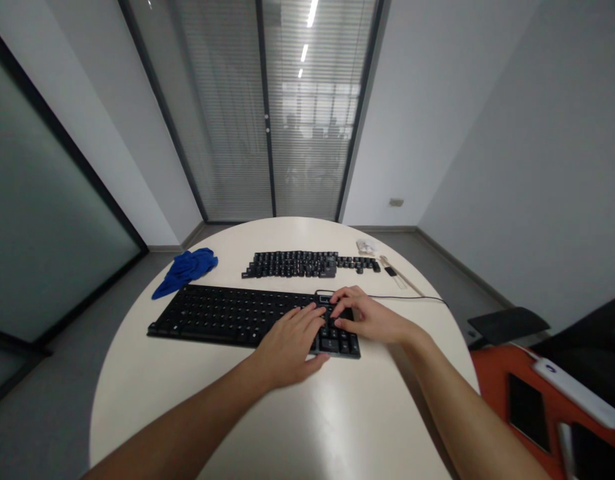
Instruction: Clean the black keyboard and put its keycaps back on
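Observation:
A black keyboard [222, 313] lies across the round table, its left and middle parts bare of keycaps. Keycaps [337, 346] sit on the number pad at its right end. My left hand [290, 343] rests flat over the right part of the keyboard, fingers stretched out and thumb near the front edge. Over the number pad, my right hand [365, 317] has thumb and index finger pinched around a small dark keycap, partly hidden by the fingers. Loose black keycaps [292, 264] stand in rows behind the keyboard, with a smaller group [357, 263] to their right.
A crumpled blue cloth [187, 268] lies at the left edge of the white table [267, 427]. At the right back are a clear plastic bag [366, 247], a wire keycap puller [393, 275] and a thin brush-like stick [407, 280]. A cable [407, 297] runs right. An orange chair [492, 373] holds phones.

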`<state>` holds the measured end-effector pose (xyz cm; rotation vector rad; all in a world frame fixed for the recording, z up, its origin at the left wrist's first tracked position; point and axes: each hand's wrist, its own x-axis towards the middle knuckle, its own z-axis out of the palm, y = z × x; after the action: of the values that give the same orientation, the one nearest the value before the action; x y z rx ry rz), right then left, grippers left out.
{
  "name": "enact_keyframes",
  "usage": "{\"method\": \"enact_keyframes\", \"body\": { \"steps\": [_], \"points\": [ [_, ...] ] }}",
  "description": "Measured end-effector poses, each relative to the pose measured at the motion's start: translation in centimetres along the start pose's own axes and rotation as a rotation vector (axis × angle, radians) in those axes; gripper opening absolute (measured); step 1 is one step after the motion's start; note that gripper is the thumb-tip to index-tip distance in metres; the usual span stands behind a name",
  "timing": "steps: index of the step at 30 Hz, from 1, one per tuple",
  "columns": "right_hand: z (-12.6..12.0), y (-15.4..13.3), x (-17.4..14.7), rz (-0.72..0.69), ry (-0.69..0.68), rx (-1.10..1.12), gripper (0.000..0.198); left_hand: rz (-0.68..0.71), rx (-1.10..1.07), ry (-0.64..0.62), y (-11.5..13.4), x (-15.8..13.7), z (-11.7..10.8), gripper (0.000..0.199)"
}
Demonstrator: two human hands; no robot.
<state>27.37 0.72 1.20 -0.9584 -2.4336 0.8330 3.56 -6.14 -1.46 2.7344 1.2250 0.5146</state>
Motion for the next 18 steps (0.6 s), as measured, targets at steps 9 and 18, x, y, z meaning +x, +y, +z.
{"method": "enact_keyframes", "body": {
  "steps": [9,18],
  "points": [
    [0.43,0.28,0.15,-0.001,0.042,-0.025,0.012,0.018,-0.017,0.017,-0.03,-0.04,0.01,0.054],
    [-0.26,0.38,-0.14,-0.016,0.005,0.047,0.013,0.046,0.01,0.011,-0.19,-0.03,-0.01,0.057]
  ]
}}
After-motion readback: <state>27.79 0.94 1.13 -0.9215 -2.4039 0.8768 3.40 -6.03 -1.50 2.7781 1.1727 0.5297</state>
